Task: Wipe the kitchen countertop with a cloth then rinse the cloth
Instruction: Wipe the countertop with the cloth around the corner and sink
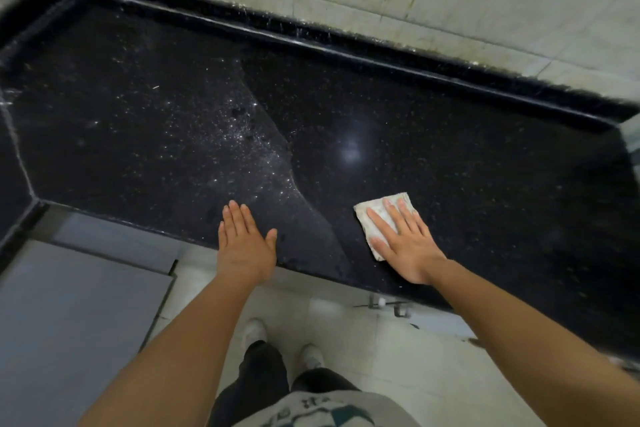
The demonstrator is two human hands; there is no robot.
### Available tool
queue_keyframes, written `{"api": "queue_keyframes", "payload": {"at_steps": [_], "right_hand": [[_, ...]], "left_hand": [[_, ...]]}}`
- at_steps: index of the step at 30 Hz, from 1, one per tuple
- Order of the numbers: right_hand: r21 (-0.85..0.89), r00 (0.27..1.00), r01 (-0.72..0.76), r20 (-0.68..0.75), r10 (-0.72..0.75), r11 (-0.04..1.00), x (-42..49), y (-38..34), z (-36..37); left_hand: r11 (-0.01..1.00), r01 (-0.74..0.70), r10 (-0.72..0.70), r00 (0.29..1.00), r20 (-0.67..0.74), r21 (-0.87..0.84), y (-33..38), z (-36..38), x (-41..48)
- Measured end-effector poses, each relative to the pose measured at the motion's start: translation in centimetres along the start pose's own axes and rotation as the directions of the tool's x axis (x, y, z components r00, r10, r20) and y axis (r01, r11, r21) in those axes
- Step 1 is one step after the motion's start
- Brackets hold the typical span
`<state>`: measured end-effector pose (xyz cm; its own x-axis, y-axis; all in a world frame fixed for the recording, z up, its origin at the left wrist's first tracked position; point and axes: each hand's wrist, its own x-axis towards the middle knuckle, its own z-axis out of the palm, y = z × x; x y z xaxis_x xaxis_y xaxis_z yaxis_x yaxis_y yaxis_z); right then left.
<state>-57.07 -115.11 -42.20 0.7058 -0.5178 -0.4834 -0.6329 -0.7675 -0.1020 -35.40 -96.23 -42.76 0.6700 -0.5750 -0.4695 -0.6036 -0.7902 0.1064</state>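
Neither hand grips. The left hand (244,243) lies flat, fingers straight, at the front edge of the black speckled stone countertop (450,149), likely as a brace, on its dull, dusty half. The right hand (405,246) presses a small folded whitish cloth (377,205) flat onto the darker, wet-looking half, probably to spread wiping pressure. No sink or basin shows.

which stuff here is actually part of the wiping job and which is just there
Part of the job:
cloth
black countertop
right hand, flat on the cloth
left hand, flat on the countertop

Just there:
stained wall tiles
grey cabinet door
floor tiles
white shoes
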Motion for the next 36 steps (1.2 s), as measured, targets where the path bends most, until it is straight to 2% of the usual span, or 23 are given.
{"api": "queue_keyframes", "payload": {"at_steps": [5,11,17,22,26,29,36], "right_hand": [[0.044,0.993,-0.118,-0.012,0.118,0.992,-4.7,1.7,2.5],[0.107,0.98,-0.194,-0.03,0.199,0.975,-6.6,-2.0,4.6],[0.079,0.998,-0.054,-0.027,0.056,0.995,-3.2,-9.1,3.5],[0.065,0.998,0.053,-0.036,-0.051,0.996,0.1,-11.6,2.7],[0.002,0.992,0.12,-0.039,-0.12,0.993,1.8,-12.4,1.9],[-0.032,0.991,0.131,-0.03,-0.132,0.991,3.9,-13.3,0.7],[0.025,0.992,0.107,-0.071,-0.105,0.994,11.3,-14.8,-3.4]], "left_hand": [[1.0,-0.007,0.006,1.0,-0.021,-0.018,-0.3,0.4,0.1],[0.999,-0.022,0.021,0.999,-0.031,-0.031,-0.3,0.8,0.2],[0.999,-0.015,0.015,1.0,-0.007,-0.033,-0.3,0.8,0.5],[1.0,-0.005,0.004,0.998,0.055,0.024,-0.1,-0.1,0.9],[0.999,-0.027,0.027,1.0,-0.001,0.021,-0.2,-0.1,0.5],[0.998,-0.064,0.064,0.997,-0.039,-0.003,-0.6,0.1,0.2],[0.985,-0.171,0.174,0.979,-0.103,0.032,-2.6,0.0,0.3]]}}
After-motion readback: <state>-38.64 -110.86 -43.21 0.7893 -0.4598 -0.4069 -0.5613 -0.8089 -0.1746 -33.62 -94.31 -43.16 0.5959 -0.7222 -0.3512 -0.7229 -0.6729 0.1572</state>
